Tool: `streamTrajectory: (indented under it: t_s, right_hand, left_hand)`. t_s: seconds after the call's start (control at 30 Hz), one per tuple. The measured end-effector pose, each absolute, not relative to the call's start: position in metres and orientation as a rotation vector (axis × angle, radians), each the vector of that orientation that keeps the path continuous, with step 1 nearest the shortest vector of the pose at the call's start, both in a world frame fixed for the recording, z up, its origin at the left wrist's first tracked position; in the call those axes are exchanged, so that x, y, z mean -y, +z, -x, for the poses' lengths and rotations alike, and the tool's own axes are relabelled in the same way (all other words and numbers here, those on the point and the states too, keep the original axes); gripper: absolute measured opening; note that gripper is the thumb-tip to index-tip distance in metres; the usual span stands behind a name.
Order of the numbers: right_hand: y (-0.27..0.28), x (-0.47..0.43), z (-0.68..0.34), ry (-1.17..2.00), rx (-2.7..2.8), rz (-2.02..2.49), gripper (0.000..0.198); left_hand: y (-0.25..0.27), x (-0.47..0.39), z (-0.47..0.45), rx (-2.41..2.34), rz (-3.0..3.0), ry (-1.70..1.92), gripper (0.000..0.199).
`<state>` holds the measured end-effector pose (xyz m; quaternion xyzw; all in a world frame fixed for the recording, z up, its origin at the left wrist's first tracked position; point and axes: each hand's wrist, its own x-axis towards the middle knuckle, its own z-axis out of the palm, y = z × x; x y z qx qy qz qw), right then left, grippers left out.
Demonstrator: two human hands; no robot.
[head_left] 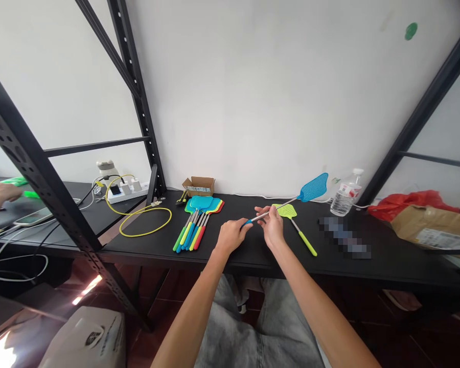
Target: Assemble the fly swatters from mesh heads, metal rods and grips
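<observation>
A blue fly swatter is held above the black table, its metal shaft slanting up to the right. My left hand is closed round its blue handle, covering most of it. Farther up the shaft, my right hand holds the rod between thumb and fingers. Behind and right of that hand lies a lime-green fly swatter, flat on the table. To the left of my hands, several fly swatters in blue, green, yellow and red lie in an overlapping pile, handles toward me.
A small open cardboard box stands behind the pile. Left lie a yellow cable and a white power strip. Right are a water bottle, a blurred patch and a brown package. Another person's hand shows far left.
</observation>
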<state>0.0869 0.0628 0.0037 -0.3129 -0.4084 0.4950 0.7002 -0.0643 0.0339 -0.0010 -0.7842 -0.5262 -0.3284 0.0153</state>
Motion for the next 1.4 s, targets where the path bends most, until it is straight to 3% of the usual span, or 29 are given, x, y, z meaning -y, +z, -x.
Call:
streamTrajectory:
  t_s: [0.33,0.77,1.4]
  right_hand:
    - [0.023,-0.069,-0.139,1.130,0.851,0.679,0.045]
    - [0.092,-0.095,-0.221,1.011,0.526,0.437,0.021]
    - [0.077,-0.094,-0.201,0.971,0.514,0.529,0.025]
  left_hand:
    - [-0.001,-0.035,0.063,1.626,2.441,-1.067,0.043]
    - [-0.001,-0.035,0.065,1.588,2.453,-1.078,0.049]
    - [-0.001,-0.035,0.067,1.642,2.456,-0.991,0.048]
